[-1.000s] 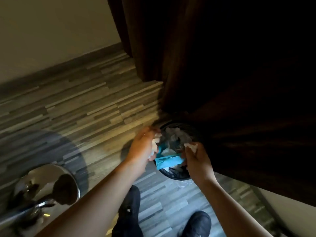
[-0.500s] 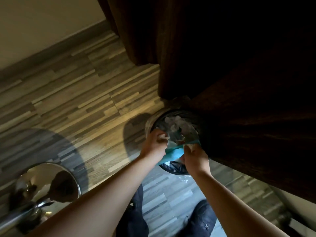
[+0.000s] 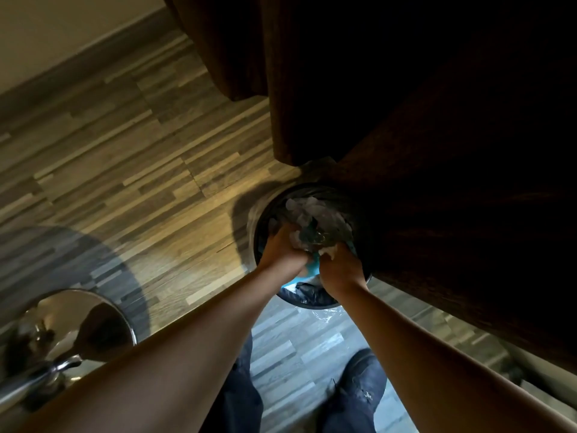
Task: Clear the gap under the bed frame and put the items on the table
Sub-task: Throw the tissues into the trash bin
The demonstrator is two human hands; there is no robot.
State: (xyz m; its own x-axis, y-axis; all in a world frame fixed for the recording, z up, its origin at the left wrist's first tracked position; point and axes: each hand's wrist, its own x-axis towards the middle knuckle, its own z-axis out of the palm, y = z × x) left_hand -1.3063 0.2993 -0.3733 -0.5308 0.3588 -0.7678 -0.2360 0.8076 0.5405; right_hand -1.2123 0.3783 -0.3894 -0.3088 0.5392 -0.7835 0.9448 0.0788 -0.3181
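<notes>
Crumpled trash (image 3: 307, 214) inside bin rim (image 3: 254, 232), left hand (image 3: 282, 250) and right hand (image 3: 342, 270) both gripping it.

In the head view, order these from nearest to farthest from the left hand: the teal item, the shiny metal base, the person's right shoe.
From the left hand:
1. Teal item: touching it, inside the bin.
2. Right shoe: below, on the floor.
3. Shiny metal base: far left, on the floor.
</notes>
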